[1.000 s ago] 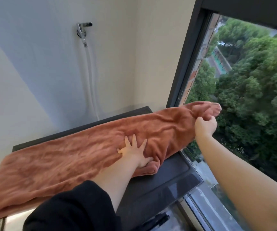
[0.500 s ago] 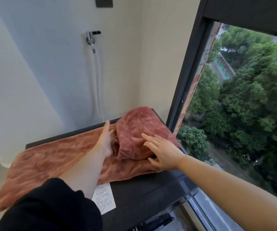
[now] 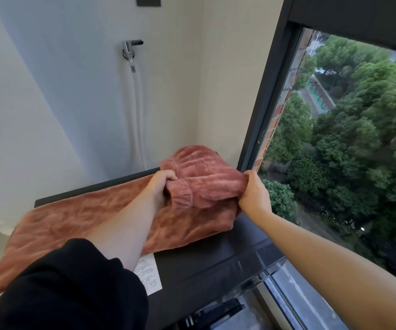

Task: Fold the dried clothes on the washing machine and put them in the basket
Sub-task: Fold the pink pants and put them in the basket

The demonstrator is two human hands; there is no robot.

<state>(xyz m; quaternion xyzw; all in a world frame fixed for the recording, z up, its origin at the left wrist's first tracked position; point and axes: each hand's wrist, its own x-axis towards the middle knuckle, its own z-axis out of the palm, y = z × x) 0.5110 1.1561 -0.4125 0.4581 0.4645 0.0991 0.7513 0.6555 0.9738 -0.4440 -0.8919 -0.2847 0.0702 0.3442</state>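
Head view: towel, long axis lying across washing machine; doubled-back end at machine's window side, pinched by curled fingers of left hand and right hand.

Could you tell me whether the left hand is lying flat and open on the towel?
No, the left hand has its fingers curled round a bunched fold of the towel.
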